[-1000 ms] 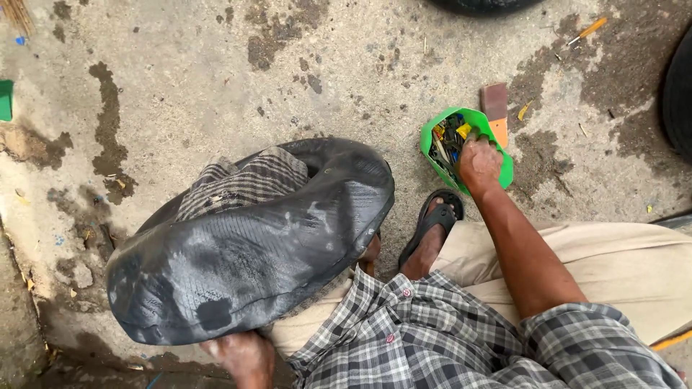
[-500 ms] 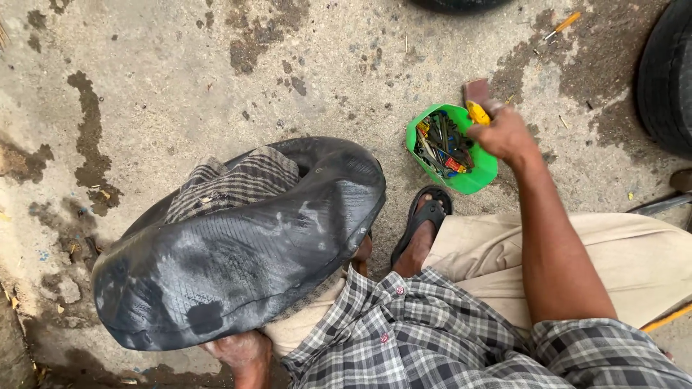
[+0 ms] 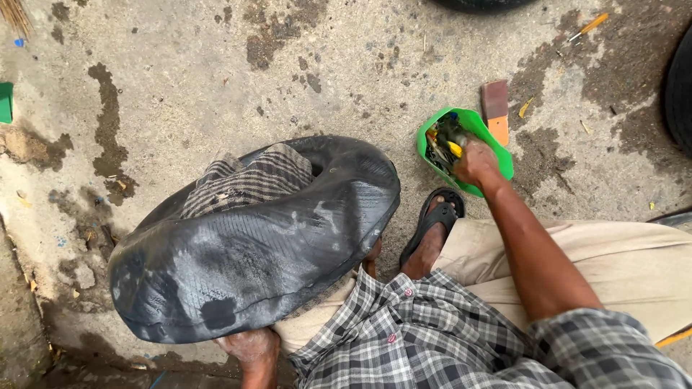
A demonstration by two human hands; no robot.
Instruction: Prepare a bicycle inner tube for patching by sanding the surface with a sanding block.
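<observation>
A large black rubber inner tube (image 3: pixel 252 245) rests across my lap, with a striped cloth (image 3: pixel 245 180) showing through its middle. My left hand (image 3: pixel 252 349) grips the tube's near edge from underneath. My right hand (image 3: pixel 476 162) reaches into a green plastic bowl (image 3: pixel 497 155) on the concrete floor. The bowl holds several small tools. My fingers are curled around a yellow-handled tool (image 3: pixel 454 149) just above the other pieces.
A brown and orange block (image 3: pixel 494 108) lies just beyond the bowl. A yellow-handled screwdriver (image 3: pixel 587 27) lies farther back. Black tyres sit at the right edge (image 3: pixel 679 86) and the top edge (image 3: pixel 479 3). My sandalled foot (image 3: pixel 432 216) is beside the bowl. A green object (image 3: pixel 6 101) sits far left.
My right hand lifted a yellow tool up out of the green bowl, then dropped back down into the bowl. The tube and left hand have barely shifted.
</observation>
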